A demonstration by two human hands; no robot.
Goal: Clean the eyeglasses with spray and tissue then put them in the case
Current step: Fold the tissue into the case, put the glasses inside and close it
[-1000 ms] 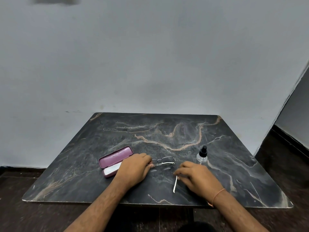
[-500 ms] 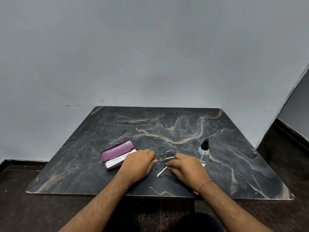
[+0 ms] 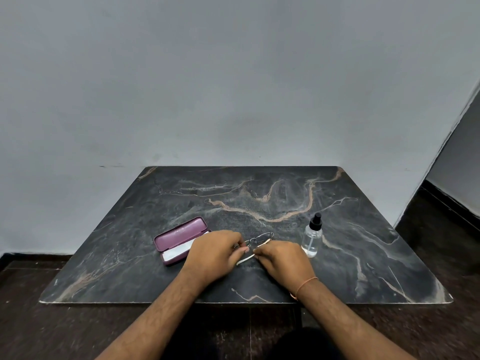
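Thin-framed eyeglasses (image 3: 258,240) lie on the dark marble table (image 3: 259,198) between my hands. My left hand (image 3: 214,252) holds their left end with curled fingers. My right hand (image 3: 284,259) pinches the pale temple arm (image 3: 245,259), which points toward me. An open maroon case (image 3: 179,233) with a white tissue or cloth (image 3: 179,251) inside lies just left of my left hand. A clear spray bottle (image 3: 312,237) with a black nozzle stands upright to the right of my right hand.
The table stands against a plain grey wall. Its front edge (image 3: 233,302) runs just under my wrists. Dark floor shows around it, with a wall corner at the far right.
My right hand has moved left and forward with the pale temple arm, swinging it toward the frame. The two hands are now close together over the glasses.
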